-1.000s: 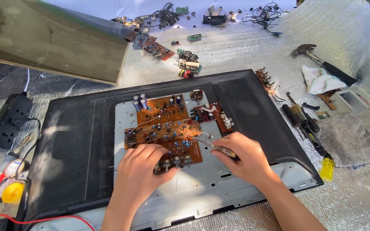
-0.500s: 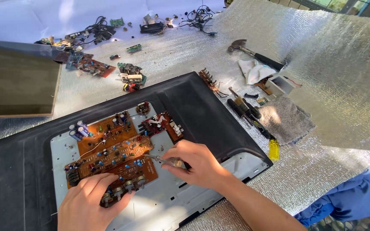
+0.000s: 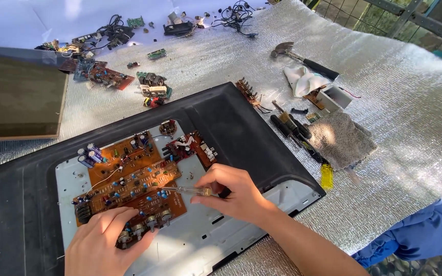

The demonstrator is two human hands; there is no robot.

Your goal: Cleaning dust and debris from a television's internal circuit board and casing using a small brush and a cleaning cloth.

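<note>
An orange-brown circuit board (image 3: pixel 129 181) with capacitors and knobs lies inside the opened back of a black flat television (image 3: pixel 241 128), on its grey metal chassis (image 3: pixel 200 240). My left hand (image 3: pixel 106 243) presses on the board's near edge, over the row of knobs. My right hand (image 3: pixel 234 191) holds a screwdriver (image 3: pixel 188 190) with a clear handle, its shaft lying nearly flat and its tip on the board's right edge. A smaller red board (image 3: pixel 193 146) sits just beyond.
Silver foil sheet (image 3: pixel 395 102) covers the table. A hammer (image 3: pixel 303 59), white cloth (image 3: pixel 303 82), grey cloth (image 3: pixel 341 138), more screwdrivers (image 3: pixel 295 130) and a small white box (image 3: pixel 333 97) lie right. Loose boards and cables (image 3: pixel 108 38) sit far left. A dark screen panel (image 3: pixel 16 97) lies at left.
The view has swung right and tilted, shifting the television leftward in frame. My right hand brought the screwdriver tip onto the board's right edge; my left hand stays on the knobs.
</note>
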